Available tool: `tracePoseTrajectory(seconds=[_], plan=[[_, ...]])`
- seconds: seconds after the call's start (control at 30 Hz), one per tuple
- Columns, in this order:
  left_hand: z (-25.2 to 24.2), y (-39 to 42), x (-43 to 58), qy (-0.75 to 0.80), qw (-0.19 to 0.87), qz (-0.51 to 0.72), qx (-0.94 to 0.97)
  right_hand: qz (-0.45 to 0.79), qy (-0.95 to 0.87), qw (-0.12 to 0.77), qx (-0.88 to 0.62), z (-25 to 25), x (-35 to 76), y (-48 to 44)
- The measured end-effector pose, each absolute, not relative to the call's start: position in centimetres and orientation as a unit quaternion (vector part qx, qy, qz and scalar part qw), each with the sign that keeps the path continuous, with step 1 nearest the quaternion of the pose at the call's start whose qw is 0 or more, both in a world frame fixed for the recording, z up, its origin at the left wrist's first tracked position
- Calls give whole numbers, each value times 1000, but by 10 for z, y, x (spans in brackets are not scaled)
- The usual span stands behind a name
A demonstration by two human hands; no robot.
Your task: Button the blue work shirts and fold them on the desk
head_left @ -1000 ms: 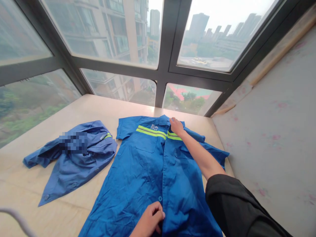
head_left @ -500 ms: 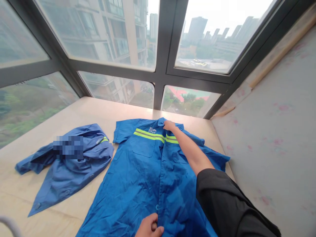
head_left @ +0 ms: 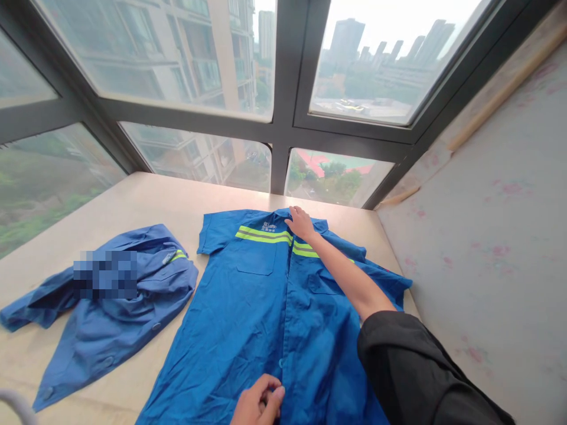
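A bright blue short-sleeved work shirt (head_left: 248, 319) with yellow-green reflective stripes lies spread front up on a beige surface (head_left: 146, 203). My right hand (head_left: 300, 222) reaches far out and rests on the shirt's collar, fingers stretched flat against the cloth. My left hand (head_left: 258, 402) is at the lower edge of the picture, fingers pinched on the shirt's buttoned front placket near the hem. A black sleeve covers my right upper arm.
A second, darker blue shirt (head_left: 110, 307) lies crumpled to the left of the spread one. Large windows with dark frames (head_left: 283, 127) close off the far side and the left. A pale flowered wall (head_left: 496, 236) stands on the right.
My right hand's fingers have flattened on the collar. My left hand has stayed pinched on the front placket low down. The camera view has drifted, so the crumpled shirt sits further left.
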State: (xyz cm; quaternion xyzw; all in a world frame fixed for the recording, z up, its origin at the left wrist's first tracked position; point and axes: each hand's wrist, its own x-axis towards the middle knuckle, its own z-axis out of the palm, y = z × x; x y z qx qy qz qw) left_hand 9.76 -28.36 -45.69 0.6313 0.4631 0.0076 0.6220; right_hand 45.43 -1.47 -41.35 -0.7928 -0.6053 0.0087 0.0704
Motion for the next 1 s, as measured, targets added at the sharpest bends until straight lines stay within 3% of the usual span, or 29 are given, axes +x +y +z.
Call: tracePoseTrajectory(seconds=[0.1,0.2,0.37,0.57,0.77,1.0], plan=[[-447,-268,96,478,478,124,727,-19,-624,85,-777,-419,458,-55],[-439,-252,106,362,297,199,861,-46,-608,78,-789,-425,468,-87],[-448,-254,138,201,139,144,959,48,-567,8,-822,-436,487,-95],[-472,-263,145,215,71,152,962,96,-573,-5,-814,-428,497,-83],[-471,-260,143,215,53,170,960,69,-463,-25,-883,-396,541,-133],[-469,-260,144,217,65,179,957,143,-424,-55,-893,-380,589,-172]])
